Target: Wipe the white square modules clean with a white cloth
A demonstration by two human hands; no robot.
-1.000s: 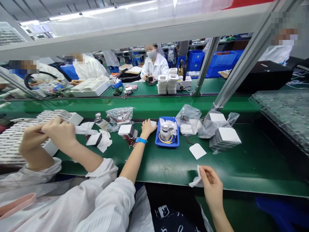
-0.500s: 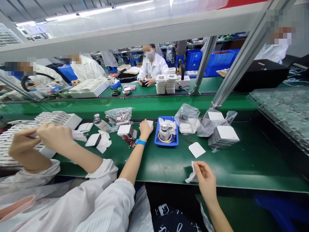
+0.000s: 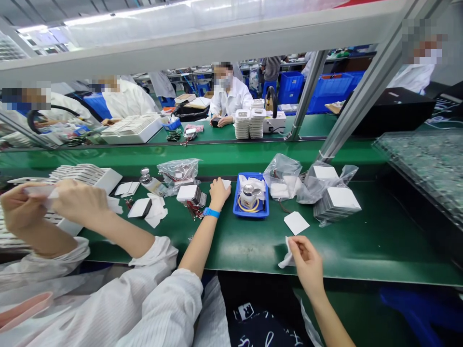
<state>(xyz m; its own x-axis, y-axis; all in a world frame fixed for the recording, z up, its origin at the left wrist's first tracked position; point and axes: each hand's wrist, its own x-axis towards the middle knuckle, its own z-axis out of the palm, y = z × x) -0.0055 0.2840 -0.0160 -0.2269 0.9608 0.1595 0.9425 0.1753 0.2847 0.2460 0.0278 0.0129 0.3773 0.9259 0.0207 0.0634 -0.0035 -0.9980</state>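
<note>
My left hand [image 3: 219, 193], with a blue wristband, reaches over the green bench between a stack of white-topped flat pieces with red wires [image 3: 188, 193] and a blue tray [image 3: 237, 210]. Its fingers are closed on a small white piece [image 3: 226, 184], mostly hidden. Near the bench's front edge, my right hand [image 3: 306, 260] pinches a crumpled white wipe [image 3: 287, 259]. Just beyond it lies a flat white square piece [image 3: 296, 222]. Inside the tray are a metal-capped bottle [image 3: 248, 197], a yellow ring and white wipes.
At left, a co-worker's two hands [image 3: 77, 202] hold a white strip beside a white box of upright pieces [image 3: 108, 180]. Plastic bags [image 3: 282, 176] and stacked white-topped pieces [image 3: 338, 205] stand right of the tray. A metal post [image 3: 358, 91] rises behind.
The co-worker's hands have moved apart, the outer one going left, with more white strip showing between them. My own hands stay nearly still, both keeping their white pieces.
</note>
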